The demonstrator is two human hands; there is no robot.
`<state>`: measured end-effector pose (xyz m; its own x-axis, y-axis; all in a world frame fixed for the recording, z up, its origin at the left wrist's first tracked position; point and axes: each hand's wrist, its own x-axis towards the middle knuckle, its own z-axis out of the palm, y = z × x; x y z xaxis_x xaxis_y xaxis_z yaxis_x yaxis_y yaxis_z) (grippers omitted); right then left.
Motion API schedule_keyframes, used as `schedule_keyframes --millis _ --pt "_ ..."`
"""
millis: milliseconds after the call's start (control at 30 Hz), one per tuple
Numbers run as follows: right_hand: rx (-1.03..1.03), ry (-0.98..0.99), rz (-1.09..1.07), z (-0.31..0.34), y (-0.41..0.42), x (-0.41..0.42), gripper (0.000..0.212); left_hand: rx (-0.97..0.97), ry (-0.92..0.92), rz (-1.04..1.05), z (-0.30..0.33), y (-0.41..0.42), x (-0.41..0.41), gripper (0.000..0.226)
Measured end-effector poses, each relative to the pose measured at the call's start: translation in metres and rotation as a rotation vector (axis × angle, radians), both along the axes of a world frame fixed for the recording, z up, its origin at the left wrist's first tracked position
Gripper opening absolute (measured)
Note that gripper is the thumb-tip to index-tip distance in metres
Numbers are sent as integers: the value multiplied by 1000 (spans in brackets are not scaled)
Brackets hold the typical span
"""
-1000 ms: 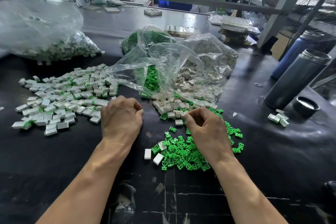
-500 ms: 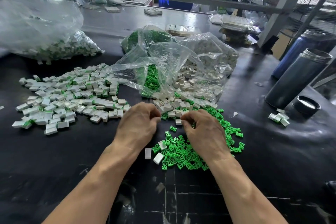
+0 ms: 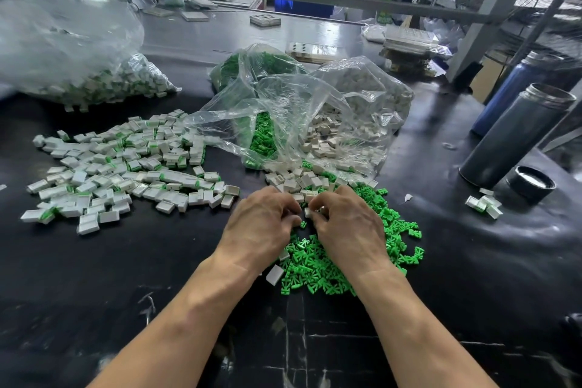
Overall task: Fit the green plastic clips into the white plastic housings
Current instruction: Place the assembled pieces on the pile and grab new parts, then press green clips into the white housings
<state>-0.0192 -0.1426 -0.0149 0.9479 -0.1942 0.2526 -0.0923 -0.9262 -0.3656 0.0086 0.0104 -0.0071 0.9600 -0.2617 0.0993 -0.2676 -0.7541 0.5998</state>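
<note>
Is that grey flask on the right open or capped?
Open. The flask stands upright with its bare threaded mouth showing, and its black cap lies beside its base on the table.

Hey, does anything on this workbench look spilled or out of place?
Mostly orderly piles. A few white housings lie apart at the right, beside the loose black cap of the open flask.

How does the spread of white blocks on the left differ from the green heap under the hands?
The spread of white rectangular plastic housings mostly shows green clips already fitted; the heap of loose green plastic clips is bare clips. The housings lie scattered wide and flat; the clips are piled tight. Both rest on the black table.
</note>
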Motion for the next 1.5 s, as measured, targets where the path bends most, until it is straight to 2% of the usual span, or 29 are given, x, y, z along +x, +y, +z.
schedule_keyframes --millis 333,600,867,1067,1167,1300,1500 --pt "6 -36 7 -1 1 2 18 -52 -45 -1 0 1 0 23" --pt "-13 19 28 2 1 1 20 -54 -54 -11 -3 0 0 21" --pt "155 -32 147 5 6 -5 16 -120 -42 -104 1 -1 -1 30" --pt "324 -28 157 8 8 -9 22 -202 -69 -34 2 2 0 27" --pt "214 -3 121 7 7 -9 18 -160 -94 14 2 4 3 27" --pt "42 58 135 4 11 -10 24 -167 -106 41 2 5 4 24" --pt "25 52 120 9 16 -9 15 -326 -39 53 1 5 6 20"
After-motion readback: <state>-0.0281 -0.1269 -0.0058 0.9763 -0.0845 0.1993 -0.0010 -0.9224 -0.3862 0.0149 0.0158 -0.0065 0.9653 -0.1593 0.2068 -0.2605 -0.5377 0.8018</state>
